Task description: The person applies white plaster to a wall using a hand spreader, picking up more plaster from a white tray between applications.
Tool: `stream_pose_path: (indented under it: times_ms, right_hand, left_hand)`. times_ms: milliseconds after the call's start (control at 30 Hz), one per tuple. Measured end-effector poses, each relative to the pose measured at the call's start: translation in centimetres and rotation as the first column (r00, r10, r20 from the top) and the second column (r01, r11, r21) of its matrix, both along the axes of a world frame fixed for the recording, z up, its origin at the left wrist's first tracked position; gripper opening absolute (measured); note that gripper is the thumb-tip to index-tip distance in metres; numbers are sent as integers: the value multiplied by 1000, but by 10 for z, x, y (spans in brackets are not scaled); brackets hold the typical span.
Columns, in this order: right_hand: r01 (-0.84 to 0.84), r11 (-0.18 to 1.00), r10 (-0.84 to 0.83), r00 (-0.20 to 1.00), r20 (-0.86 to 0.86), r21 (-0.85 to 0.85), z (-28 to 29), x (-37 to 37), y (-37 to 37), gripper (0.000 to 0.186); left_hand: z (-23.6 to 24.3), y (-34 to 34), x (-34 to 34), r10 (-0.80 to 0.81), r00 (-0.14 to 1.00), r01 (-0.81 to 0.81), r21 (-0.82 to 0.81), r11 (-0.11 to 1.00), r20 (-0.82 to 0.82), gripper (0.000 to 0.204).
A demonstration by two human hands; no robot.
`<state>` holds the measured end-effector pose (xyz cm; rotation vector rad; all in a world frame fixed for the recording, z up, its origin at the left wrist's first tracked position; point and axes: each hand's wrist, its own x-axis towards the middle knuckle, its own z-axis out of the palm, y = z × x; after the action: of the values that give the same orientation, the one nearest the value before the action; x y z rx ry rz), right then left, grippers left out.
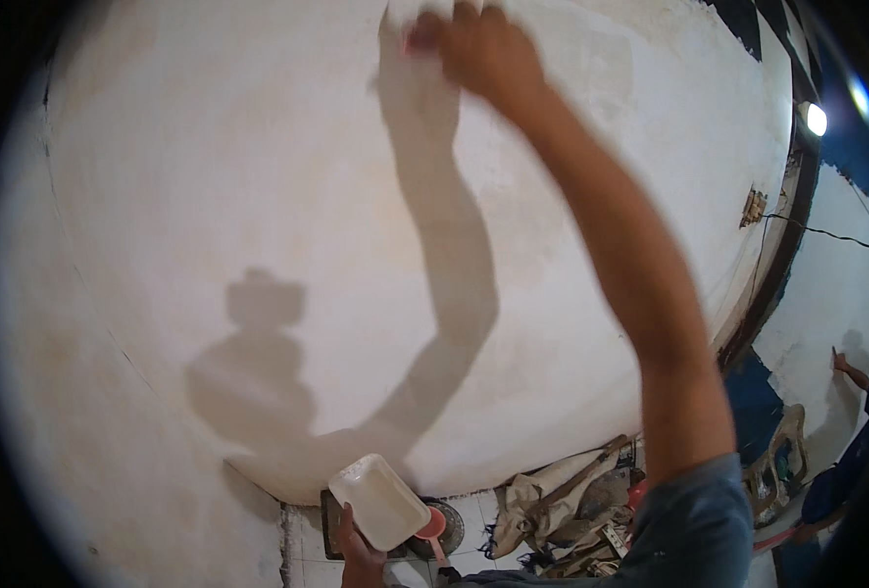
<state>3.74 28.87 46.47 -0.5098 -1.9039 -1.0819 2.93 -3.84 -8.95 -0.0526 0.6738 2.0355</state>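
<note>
My right hand (493, 54) is raised high against the pale, patchy wall (258, 147), its arm stretched up from the lower right. Its fingers are closed on something at the top edge. Blur leaves only a reddish bit showing beside the fingers, so the kind of thing cannot be made out. Low in the view, my left hand (358, 549) grips the side of a shallow white rectangular tray (417, 517), which is tilted. The tray's inside looks pale, with no clear contents.
Beneath the tray, a red plastic dipper (432, 523) lies near a dark round object on white floor tiles (473, 510). Cloth and debris (562, 505) pile along the wall's foot. At far right, another person's hand (839, 361) touches a wall. A lit lamp (816, 120) hangs above.
</note>
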Motion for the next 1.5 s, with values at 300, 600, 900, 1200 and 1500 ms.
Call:
stream_pose_path:
  times_ms: [300,600,900,1200,1500]
  right_hand:
    - [-64,976,114,964,241,-209,-395,83,-14,39]
    - [-595,394,279,804,-526,-701,-359,89,-84,24]
    - [-673,-658,-362,676,-642,-338,-431,115,-161,21]
    - [-359,-566,-19,906,-423,-742,-442,124,-180,21]
    - [-246,-282,58,960,-272,-927,-440,114,-185,27]
  left_hand:
    - [14,4,-1,-88,995,84,96,992,37,54]
    - [12,3,-12,-121,990,117,55,992,72,57]
    - [9,10,-11,-217,971,202,147,968,96,52]
    - [2,26,7,-261,963,254,96,962,65,58]
    - [9,44,12,-271,960,260,123,958,76,40]
